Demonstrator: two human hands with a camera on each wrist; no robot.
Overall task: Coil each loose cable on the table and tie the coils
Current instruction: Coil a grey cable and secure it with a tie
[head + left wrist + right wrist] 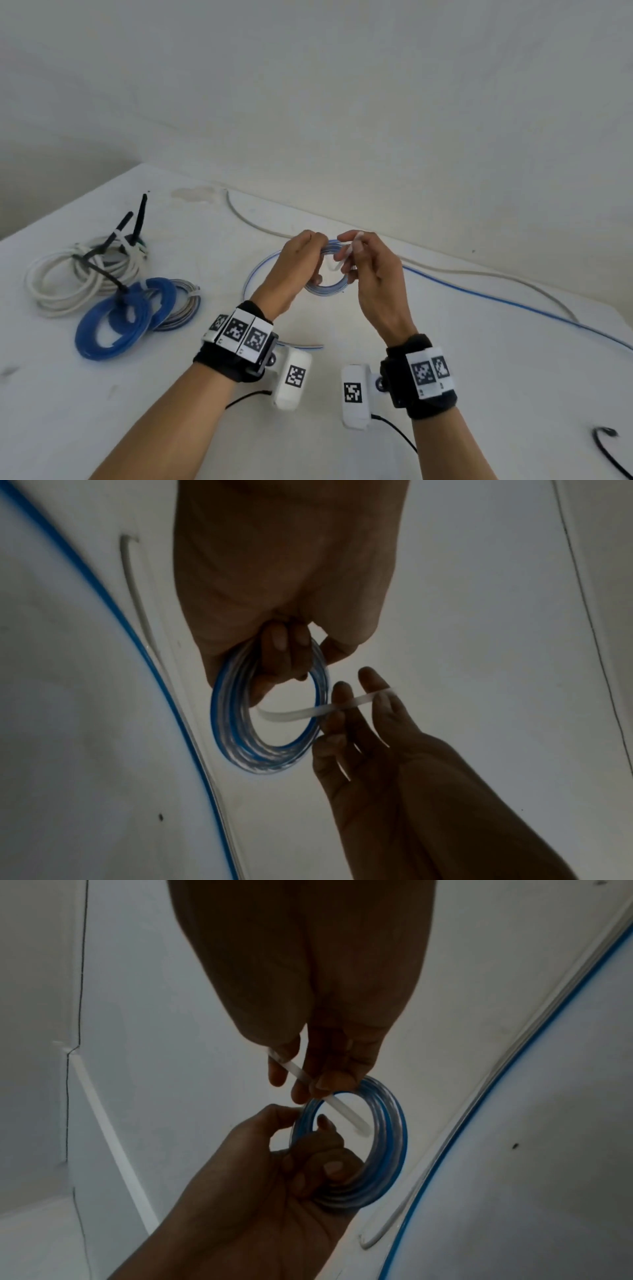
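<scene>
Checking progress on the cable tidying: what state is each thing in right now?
Striped coil: coiled, untied, gripped by left hand.
White tie: pinched by right hand, poked through the coil, not closed.
White coil: tied, on table.
Blue coils: tied.
Blue cable: loose.
White cable: loose.

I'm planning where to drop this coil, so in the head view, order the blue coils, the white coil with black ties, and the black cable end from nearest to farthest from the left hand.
From the left hand:
1. Blue coils, to its left, nearest.
2. White coil with black ties, farther left, behind the blue ones.
3. Black cable end, far right at the table's near edge, farthest.
</scene>
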